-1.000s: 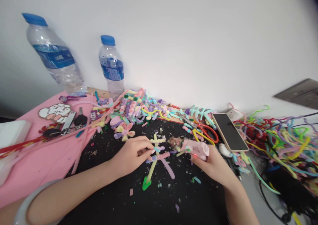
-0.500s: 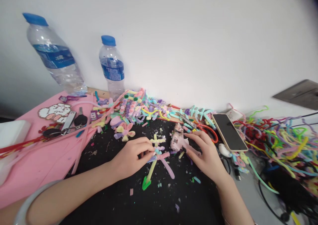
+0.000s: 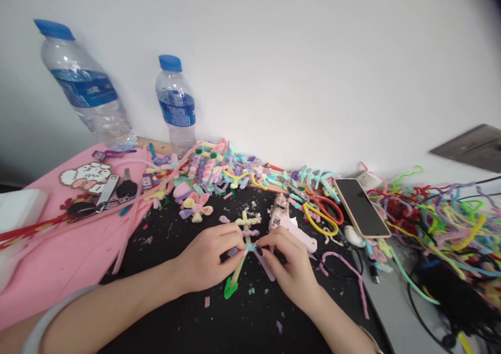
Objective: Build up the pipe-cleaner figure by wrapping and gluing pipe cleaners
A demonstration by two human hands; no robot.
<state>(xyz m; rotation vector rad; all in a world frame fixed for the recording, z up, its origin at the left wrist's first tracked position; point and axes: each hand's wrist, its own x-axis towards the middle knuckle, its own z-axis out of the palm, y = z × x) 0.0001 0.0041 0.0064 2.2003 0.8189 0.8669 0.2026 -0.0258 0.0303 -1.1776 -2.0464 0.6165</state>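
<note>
The left hand (image 3: 211, 256) and right hand (image 3: 290, 264) pinch a light-blue fuzzy strip (image 3: 250, 246) — below their grip slants a green-tipped yellow fuzzy stem (image 3: 239, 270).

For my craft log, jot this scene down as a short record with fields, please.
left hand: pinching the fuzzy-stem piece
right hand: fingers at the same piece
beside right hand: pink glue gun, lying down
scissors: on the mat's far side, left of phone
bottles: two, blue caps, by the wall
mat: black, scattered scraps
</note>
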